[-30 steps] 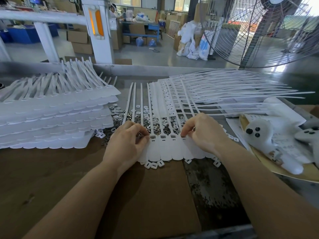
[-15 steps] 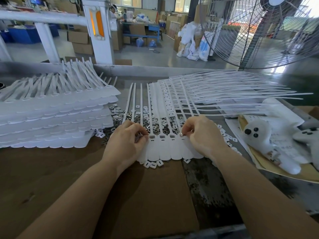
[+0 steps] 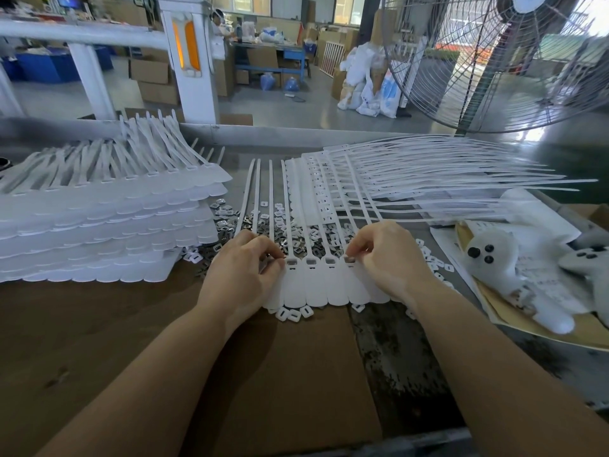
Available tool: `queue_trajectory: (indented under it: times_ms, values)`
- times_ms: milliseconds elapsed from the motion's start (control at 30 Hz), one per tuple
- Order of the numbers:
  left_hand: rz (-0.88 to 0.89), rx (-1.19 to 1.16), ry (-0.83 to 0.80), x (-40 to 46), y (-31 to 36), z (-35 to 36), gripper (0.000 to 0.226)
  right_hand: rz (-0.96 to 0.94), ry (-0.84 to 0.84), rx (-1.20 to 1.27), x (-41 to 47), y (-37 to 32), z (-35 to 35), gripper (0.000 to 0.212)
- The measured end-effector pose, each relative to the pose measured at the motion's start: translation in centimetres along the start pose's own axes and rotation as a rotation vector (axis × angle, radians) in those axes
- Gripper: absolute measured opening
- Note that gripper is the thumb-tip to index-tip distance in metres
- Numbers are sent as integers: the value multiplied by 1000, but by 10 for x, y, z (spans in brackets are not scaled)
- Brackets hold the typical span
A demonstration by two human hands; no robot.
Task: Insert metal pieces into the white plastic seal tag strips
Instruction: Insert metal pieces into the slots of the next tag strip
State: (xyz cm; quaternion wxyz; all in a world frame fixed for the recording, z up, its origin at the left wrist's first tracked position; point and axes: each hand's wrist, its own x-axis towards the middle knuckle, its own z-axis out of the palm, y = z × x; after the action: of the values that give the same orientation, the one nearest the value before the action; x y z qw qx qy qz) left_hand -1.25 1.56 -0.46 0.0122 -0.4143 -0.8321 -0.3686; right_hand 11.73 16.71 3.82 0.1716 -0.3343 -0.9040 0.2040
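A joined row of white seal tag strips [image 3: 316,285] lies flat at the front of the workbench, paddle ends toward the worker, thin tails running away over a scatter of small metal pieces [image 3: 230,222]. Each strip's head carries a small rectangular slot [image 3: 292,262]; those visible between the hands show something grey inside, though whether every one is filled cannot be told at this size.

The right hand [image 3: 392,262] has its fingers curled down at the rightmost visible slot, thumb and forefinger pinching what looks like a metal piece at the opening. The left hand [image 3: 244,272] rests on the left end of the row with fingers curled at another slot; what, if anything, it holds is hidden.

The step appears to be seating an insert. Done well, it probably means holding the row pressed flat, squaring the piece to the slot before pushing, and pressing until it sits level, since a tilted piece could jam or spring out.

Loose white plastic caps [image 3: 293,314] lie just under the paddle ends. To the left rises a stack of tag sheets [image 3: 99,232]; behind and to the right, more strips [image 3: 428,179] fan out. A white plush toy [image 3: 514,275] lies at the right edge, and a large floor fan [image 3: 494,61] stands beyond the bench.
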Motion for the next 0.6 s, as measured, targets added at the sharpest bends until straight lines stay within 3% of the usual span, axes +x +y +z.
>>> queue_trajectory:
  times_ms: [600]
  values:
    - [-6, 15, -3, -1, 1, -1, 2, 4, -11, 7, 1, 4, 0, 30]
